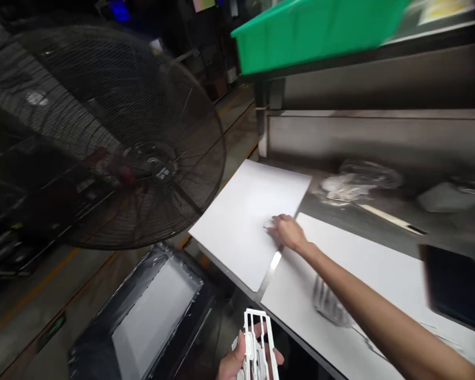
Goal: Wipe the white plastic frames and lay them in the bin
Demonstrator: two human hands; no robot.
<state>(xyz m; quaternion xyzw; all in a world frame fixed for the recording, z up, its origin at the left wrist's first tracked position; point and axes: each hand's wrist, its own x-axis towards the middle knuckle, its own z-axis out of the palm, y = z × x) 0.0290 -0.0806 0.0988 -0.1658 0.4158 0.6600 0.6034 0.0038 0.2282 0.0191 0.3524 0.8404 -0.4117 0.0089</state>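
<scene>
Head view, right hand: the right hand reaches far forward over the desk. Its fingers are bent down on a small pale object that lies on the white sheet. The object is blurred, so one cannot tell what it is, nor if the hand really pinches it or only touches it.

Head view, left hand: the left hand is low at the bottom edge, in front of the desk. It is closed around a white plastic frame with thin bars, which stands upright above the fingers.

Head view, desk: the white sheet lies at the left end of the desk and its near corner goes a little over the edge. A second white board lies just beside it, with a narrow shiny gap between them. A crumpled clear bag lies on this board, under the forearm. A dark tablet rests at the right.

Head view, surroundings: a big black fan stands at the left, near the desk end. A green bin sits on the shelf above.

Risk, sheet: the sheet could slide off the desk, because the hand presses on it while it overhangs.

Risk, frame: the thin bars could bend or knock on the desk edge, because the frame is held close under it.

Risk, bag: the forearm could sweep the bag off.
</scene>
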